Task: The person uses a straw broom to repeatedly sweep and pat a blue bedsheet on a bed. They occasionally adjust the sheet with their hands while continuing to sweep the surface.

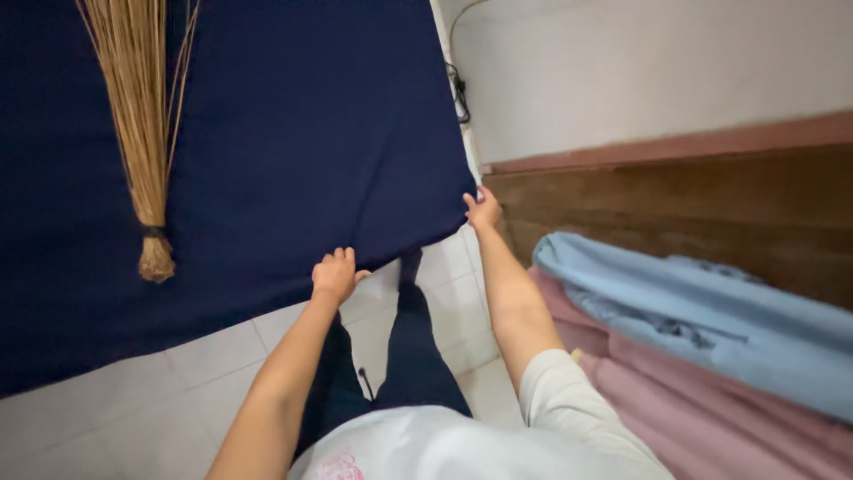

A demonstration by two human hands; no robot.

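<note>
Nearest me, my dark trouser legs (404, 356) stand on the pale tiled floor (133, 400), which lies bare to my left along the bed's near edge. On my right, a pink cloth (711, 418) and a light blue cloth (702, 311) are heaped close beside my arm, narrowing the room there. My left hand (334, 276) rests on the near edge of the dark blue sheet (293, 133), fingers curled together over the hem. Farther on, my right hand (483, 210) pinches the sheet's corner, where the bed meets a brown wooden board (675, 204). Beyond, a straw broom (142, 116) lies on the sheet, well apart from both hands. A white wall (640, 62) stands behind.
</note>
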